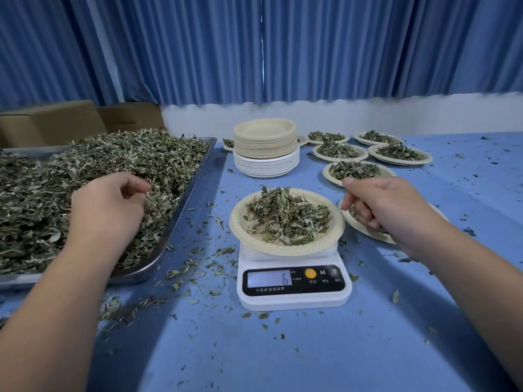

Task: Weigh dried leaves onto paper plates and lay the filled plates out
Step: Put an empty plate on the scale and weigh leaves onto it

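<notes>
A paper plate [240, 230] heaped with dried leaves [285, 216] sits on a white digital scale [294, 298] whose display reads 6. On the left, a metal tray [195, 179] holds a big pile of dried leaves [93, 171]. My left hand [104, 210] rests on that pile with fingers curled into the leaves. My right hand [387, 207] hovers to the right of the scale, over a filled plate [368, 230], fingers curled loosely; whether it holds anything is hidden.
A tall stack of empty paper plates [266, 145] stands behind the scale. Several filled plates [339, 152] lie at the back right. Leaf crumbs are scattered over the blue table [283, 357]. Cardboard boxes [51, 123] sit behind the tray, blue curtains beyond.
</notes>
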`<control>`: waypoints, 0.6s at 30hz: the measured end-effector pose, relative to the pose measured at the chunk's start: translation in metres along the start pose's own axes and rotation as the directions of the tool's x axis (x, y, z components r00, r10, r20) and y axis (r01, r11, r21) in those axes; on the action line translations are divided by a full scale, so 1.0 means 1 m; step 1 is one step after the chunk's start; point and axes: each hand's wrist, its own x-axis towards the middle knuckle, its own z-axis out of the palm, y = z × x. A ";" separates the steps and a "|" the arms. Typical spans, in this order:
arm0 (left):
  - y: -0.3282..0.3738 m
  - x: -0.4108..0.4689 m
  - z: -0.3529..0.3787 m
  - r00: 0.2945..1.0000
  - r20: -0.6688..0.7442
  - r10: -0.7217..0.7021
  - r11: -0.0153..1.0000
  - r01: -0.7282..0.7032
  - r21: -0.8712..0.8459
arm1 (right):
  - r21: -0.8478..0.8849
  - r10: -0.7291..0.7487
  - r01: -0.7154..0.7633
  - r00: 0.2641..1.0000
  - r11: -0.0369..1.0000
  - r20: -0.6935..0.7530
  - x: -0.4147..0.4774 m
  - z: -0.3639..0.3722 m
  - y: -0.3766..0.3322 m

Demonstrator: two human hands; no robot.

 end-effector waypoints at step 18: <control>-0.005 0.002 -0.004 0.949 0.309 -0.056 0.941 -0.054 0.334 | -0.017 -0.013 0.013 1.000 1.000 -0.001 0.001 0.000 0.003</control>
